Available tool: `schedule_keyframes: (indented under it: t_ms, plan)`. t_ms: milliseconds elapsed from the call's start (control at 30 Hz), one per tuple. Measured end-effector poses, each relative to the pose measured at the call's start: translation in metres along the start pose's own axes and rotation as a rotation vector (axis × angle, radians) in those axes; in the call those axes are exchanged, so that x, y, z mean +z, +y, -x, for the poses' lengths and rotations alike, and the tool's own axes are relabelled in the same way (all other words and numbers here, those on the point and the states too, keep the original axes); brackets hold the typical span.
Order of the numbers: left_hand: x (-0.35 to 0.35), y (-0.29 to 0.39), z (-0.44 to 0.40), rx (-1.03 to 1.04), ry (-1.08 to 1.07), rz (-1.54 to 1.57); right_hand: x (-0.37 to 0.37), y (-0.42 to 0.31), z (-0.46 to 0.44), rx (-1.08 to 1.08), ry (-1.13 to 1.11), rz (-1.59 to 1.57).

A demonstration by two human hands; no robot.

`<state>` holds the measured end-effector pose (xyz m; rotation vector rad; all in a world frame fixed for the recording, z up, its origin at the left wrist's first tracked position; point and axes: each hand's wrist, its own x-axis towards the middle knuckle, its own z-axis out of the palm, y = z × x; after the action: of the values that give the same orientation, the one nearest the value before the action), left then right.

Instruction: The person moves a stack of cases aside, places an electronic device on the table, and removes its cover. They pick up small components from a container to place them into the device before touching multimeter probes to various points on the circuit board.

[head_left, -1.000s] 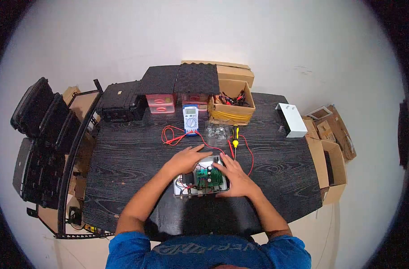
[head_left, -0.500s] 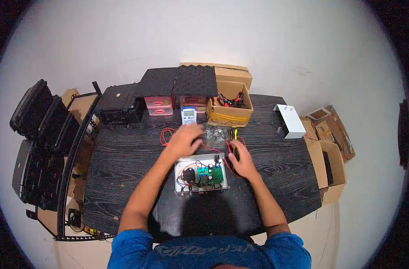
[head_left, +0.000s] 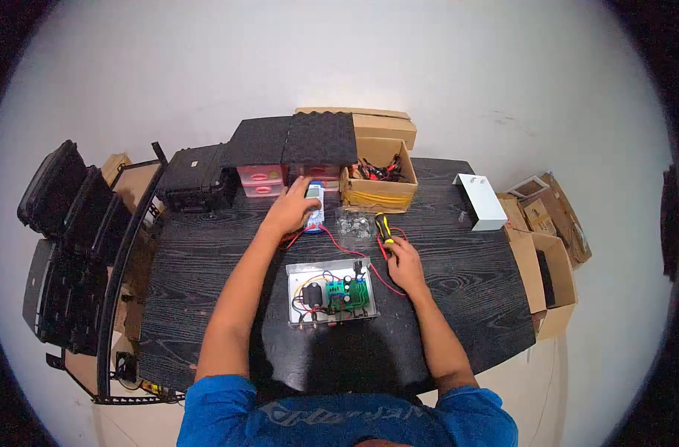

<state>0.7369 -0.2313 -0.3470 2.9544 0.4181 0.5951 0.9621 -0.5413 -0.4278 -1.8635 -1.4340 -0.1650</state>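
My left hand (head_left: 286, 211) is wrapped round the upper left part of a white and blue multimeter (head_left: 317, 216), its thumb across the front. Red test leads (head_left: 341, 246) run from the meter's lower end over the table. My right hand (head_left: 405, 263) has its fingers closed at the lower end of a yellow and black screwdriver (head_left: 383, 226), which leans to the left. A red probe lies close by those fingers. Between the hands and my body sits an open metal case (head_left: 292, 294) with a green circuit board (head_left: 360, 293) and a black transformer (head_left: 312, 295) inside.
A clear bag of small parts (head_left: 356, 226) lies between the meter and screwdriver. Behind stand pink drawers (head_left: 261, 184) and a cardboard box (head_left: 380, 200) of cables. A white metal cover (head_left: 484, 203) is at the right, a black hard case (head_left: 194, 179) at the back left.
My left hand has moved forward onto the multimeter, which now stands slightly tilted. My right hand has shifted a little, and the screwdriver's top has swung left.
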Motion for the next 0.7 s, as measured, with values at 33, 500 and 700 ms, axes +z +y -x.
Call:
schedule_keyframes:
  t_ms: [33,500,700]
  plan:
    - [-0.004,0.002,0.0,0.0,-0.012,-0.011,0.001,-0.001,0.0,-0.008,0.003,0.026]
    - [-0.02,0.009,-0.005,0.02,-0.1,-0.134,-0.001,-0.02,-0.008,0.086,0.009,0.188]
    - [-0.019,0.009,-0.004,0.055,-0.067,-0.187,-0.009,-0.031,-0.012,0.183,0.001,0.122]
